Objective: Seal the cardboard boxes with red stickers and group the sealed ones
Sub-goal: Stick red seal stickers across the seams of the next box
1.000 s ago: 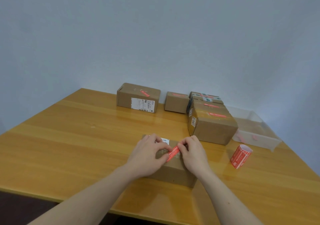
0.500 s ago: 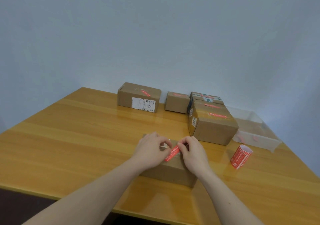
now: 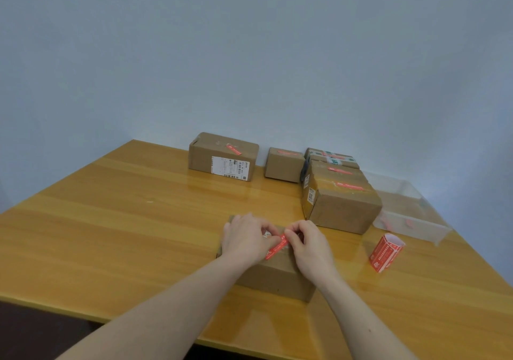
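Both hands, left (image 3: 247, 239) and right (image 3: 311, 245), pinch a sticker (image 3: 276, 248) onto the near box (image 3: 274, 276). Sealed boxes (image 3: 341, 195) already grouped at back; this one looks last, then move it.

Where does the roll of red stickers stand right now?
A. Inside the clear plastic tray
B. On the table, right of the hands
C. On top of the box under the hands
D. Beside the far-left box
B: the roll of red stickers stands on the table, to the right of the right hand, apart from the boxes and outside the clear tray.
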